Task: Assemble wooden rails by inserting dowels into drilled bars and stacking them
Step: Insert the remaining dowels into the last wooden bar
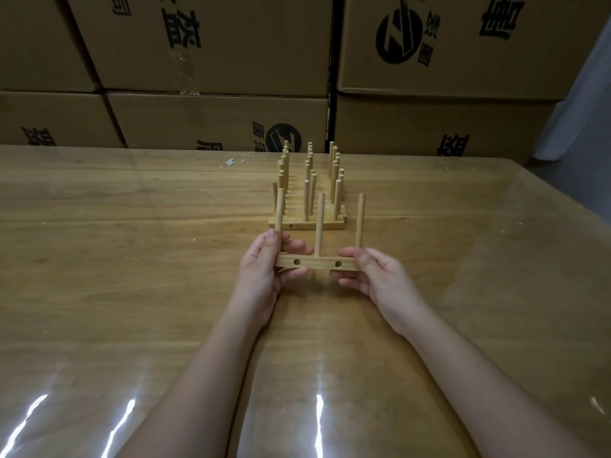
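left hand [261, 272] and right hand [373, 276] pinch ends of pale drilled wooden bar [317, 262] | three upright dowels [320, 223] kept vertical | finished rail row [307, 193] just beyond, likely destination

the bar [317, 262] and its dowels [320, 223] are pale yellow wood, with two dark round holes. the counter [132, 259] is honey-brown with streaky grain. the boxes [215, 44] are tan cardboard with black print.

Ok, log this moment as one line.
left hand + right hand: holding light wooden three-dowel bar | finished rails stack behind | stacking pending
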Motion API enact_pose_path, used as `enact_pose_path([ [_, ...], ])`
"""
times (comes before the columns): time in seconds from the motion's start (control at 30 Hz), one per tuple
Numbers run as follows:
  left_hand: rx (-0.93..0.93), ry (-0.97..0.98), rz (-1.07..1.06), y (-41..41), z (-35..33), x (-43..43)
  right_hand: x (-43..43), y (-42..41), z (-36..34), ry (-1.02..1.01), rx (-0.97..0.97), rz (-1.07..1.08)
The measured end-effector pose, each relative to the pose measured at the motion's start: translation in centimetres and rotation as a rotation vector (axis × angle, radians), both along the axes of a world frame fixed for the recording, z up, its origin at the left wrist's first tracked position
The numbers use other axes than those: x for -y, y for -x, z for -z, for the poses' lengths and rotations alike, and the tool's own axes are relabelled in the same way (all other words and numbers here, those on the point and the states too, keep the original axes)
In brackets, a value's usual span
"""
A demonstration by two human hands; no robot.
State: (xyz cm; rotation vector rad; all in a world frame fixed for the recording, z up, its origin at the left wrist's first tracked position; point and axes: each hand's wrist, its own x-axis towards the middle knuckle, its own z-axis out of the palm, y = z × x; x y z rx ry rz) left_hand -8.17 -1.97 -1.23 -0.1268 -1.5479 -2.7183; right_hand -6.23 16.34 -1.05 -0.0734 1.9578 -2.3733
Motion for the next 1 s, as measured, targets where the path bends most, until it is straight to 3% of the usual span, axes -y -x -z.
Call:
enact_pose_path([
  [0.37,-0.017,0.157,0.008,-0.3,0.1,-0.2,-0.9,0.5,-0.1,0.093,0.048,0.031],
  [0.5,0.020,0.266,0.017,-0.4,-0.1,1.0,-2.2,0.9,0.1,0.032,0.052,0.089],
  [0.6,0.022,0.420,0.037,-0.9,-0.4,2.1,-2.9,1.0,0.5,-0.237,-0.038,0.173],
  [0.73,-0.024,0.935,0.013,-1.3,-0.5,2.2,-3.1,0.9,0.8,-0.614,-0.105,0.198],
  [1.0,-0.036,1.167,-0.157,-1.1,-0.2,2.8,-2.5,0.3,0.3,-1.009,-0.176,0.129],
])
